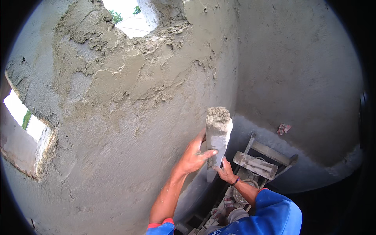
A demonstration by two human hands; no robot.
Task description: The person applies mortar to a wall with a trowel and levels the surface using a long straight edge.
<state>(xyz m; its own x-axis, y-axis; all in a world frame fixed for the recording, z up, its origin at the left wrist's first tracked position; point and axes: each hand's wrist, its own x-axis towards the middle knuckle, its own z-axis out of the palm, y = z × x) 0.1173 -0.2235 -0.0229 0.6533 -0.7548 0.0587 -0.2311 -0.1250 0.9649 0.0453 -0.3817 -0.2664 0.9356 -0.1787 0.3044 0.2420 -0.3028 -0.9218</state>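
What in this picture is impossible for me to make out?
In the head view:
Left hand: some fingers are hidden behind the board.
Right hand: its exact grip is covered by the hand itself.
Tub: partly hidden by the right forearm.
Pink scrap: too small to identify.
Upper opening: its top is cut off by the picture's edge.

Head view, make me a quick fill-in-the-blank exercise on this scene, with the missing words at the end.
The left hand lays its ____ on the face of the board.
The clump of mortar on the board is nearer the ____ hand.
A dark bracelet circles the ____ wrist.
The sleeves are mainly ____ in colour.

Missing words: thumb; left; right; blue.
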